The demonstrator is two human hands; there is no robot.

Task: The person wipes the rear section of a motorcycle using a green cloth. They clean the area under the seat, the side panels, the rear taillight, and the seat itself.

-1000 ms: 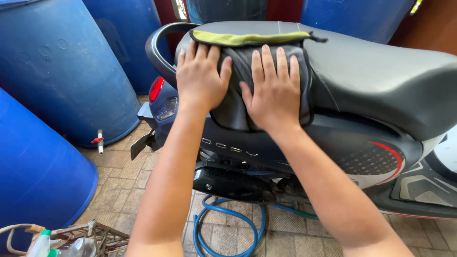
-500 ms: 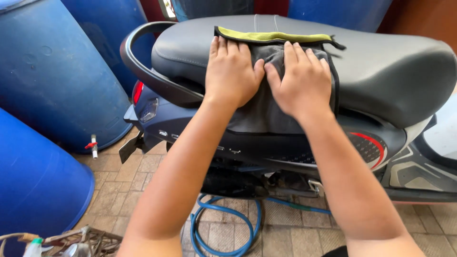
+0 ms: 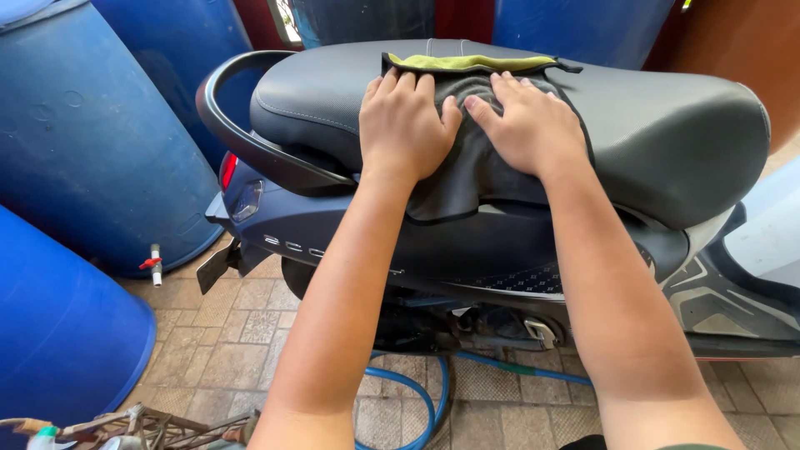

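Both hands press flat, fingers spread, on the grey cloth (image 3: 467,167) draped over the scooter seat (image 3: 650,133). The left hand (image 3: 404,125) and right hand (image 3: 529,125) lie side by side; the cloth hangs toward the person.

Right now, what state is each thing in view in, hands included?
left hand: flat, palm down on the cloth
right hand: flat, palm down on the cloth
cloth: dark with a yellow-green edge, draped over the seat, lower end hanging down the side
scooter seat: closed, partly covered by the cloth
blue hose: lying looped on the paving
barrel tap: cannot tell whether open
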